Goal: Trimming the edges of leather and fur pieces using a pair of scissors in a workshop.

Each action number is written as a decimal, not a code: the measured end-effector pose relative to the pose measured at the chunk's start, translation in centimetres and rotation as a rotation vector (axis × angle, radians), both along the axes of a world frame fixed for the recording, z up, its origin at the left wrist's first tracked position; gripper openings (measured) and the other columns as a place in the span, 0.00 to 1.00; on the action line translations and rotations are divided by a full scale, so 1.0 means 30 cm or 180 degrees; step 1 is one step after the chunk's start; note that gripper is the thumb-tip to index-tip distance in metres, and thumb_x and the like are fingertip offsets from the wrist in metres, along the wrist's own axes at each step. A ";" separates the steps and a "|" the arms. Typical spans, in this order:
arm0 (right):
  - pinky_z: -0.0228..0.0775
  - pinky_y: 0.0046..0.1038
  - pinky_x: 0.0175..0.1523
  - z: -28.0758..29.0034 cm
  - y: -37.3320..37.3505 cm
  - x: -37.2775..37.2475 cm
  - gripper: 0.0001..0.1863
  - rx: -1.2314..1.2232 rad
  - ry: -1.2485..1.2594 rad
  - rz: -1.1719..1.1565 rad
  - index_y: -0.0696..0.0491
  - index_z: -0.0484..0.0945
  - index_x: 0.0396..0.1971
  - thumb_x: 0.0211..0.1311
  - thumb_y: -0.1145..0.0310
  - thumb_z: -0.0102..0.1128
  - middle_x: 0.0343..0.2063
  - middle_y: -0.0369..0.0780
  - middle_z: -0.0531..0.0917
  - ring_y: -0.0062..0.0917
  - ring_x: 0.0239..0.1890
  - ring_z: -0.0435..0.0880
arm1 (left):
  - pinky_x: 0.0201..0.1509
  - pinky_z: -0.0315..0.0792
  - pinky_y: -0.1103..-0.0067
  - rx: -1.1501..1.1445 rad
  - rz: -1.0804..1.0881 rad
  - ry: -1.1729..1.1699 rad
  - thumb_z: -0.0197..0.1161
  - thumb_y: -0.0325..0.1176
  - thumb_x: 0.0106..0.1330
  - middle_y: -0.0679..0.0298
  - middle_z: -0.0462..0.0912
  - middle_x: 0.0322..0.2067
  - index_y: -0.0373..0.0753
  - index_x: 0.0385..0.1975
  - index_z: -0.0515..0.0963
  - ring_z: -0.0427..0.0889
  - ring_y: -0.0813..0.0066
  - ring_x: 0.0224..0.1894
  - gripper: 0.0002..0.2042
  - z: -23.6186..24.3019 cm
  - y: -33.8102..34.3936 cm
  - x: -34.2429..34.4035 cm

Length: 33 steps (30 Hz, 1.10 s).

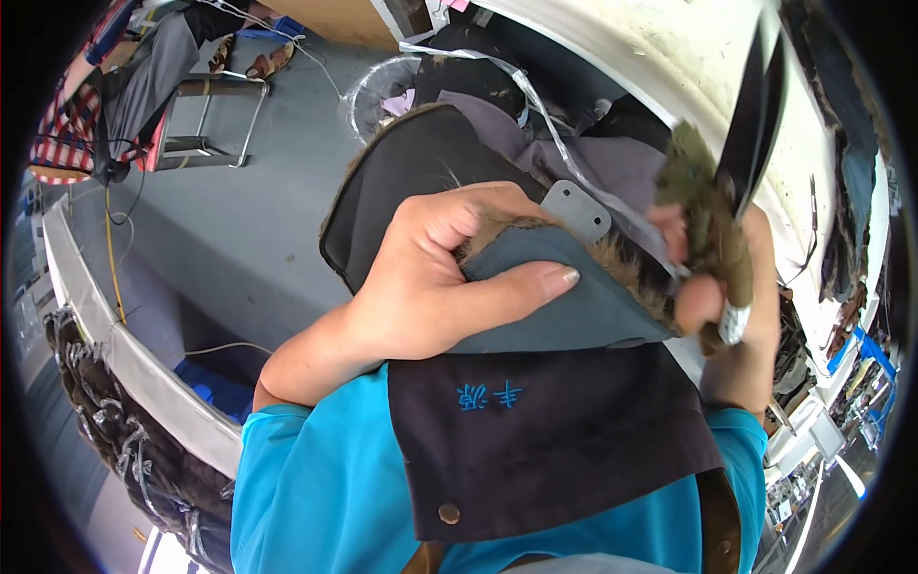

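My left hand (449,277) is closed on a fur-lined fabric piece (555,292). The thumb lies on its grey-blue backing, and the fingers curl over the brown fur edge. A black panel (411,182) with a fur rim lies beyond that hand; whether it joins the held piece I cannot tell. My right hand (703,297), partly blurred, grips a pair of scissors with handles wrapped in greenish-brown cloth. The dark scissors blades (751,129) point up and away, apart from the fabric. Beside the left fingertips is a grey metal plate (579,210) with small holes.
A white work surface (631,48) curves along the far right, with dark fur pieces (841,191) at its edge. A clear plastic bag (368,96) stands on the floor ahead. Far left, a person in a checked sleeve (67,139) is near a metal-framed stool (206,124).
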State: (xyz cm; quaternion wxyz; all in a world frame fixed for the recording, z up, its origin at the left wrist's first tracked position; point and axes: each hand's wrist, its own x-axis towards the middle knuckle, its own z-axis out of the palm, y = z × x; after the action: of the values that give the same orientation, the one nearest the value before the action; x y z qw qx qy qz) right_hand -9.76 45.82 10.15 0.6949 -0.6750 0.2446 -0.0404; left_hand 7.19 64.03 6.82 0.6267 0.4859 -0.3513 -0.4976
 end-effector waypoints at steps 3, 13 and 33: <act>0.59 0.19 0.29 0.039 -0.072 -0.060 0.40 -0.0772 0.0329 0.0703 0.59 0.75 0.36 0.17 0.53 0.82 0.20 0.31 0.72 0.16 0.24 0.69 | 0.32 0.66 0.86 0.0020 0.0054 -0.0152 0.64 0.21 0.53 0.65 0.77 0.29 0.32 0.34 0.77 0.74 0.84 0.30 0.09 0.005 -0.016 -0.002; 0.52 0.30 0.26 0.094 -0.028 -0.115 0.42 -0.2547 0.0983 0.1397 0.58 0.75 0.31 0.04 0.51 0.76 0.17 0.38 0.64 0.33 0.20 0.63 | 0.34 0.68 0.84 -0.0243 0.0164 -0.0627 0.63 0.18 0.52 0.63 0.77 0.29 0.31 0.34 0.77 0.76 0.81 0.30 0.09 0.009 -0.028 -0.027; 0.58 0.33 0.25 0.053 0.019 -0.049 0.19 -0.2265 0.0206 0.1149 0.58 0.74 0.24 0.24 0.72 0.69 0.16 0.43 0.70 0.41 0.20 0.68 | 0.33 0.67 0.83 -0.0374 0.0237 -0.0377 0.62 0.16 0.49 0.61 0.77 0.29 0.31 0.34 0.77 0.75 0.79 0.29 0.11 -0.006 -0.018 -0.041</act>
State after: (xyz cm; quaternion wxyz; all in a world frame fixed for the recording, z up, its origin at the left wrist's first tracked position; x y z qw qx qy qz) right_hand -11.22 46.38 11.75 0.4056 -0.9066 0.1146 0.0214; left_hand 5.96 63.49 6.64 0.6503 0.4897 -0.3980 -0.4229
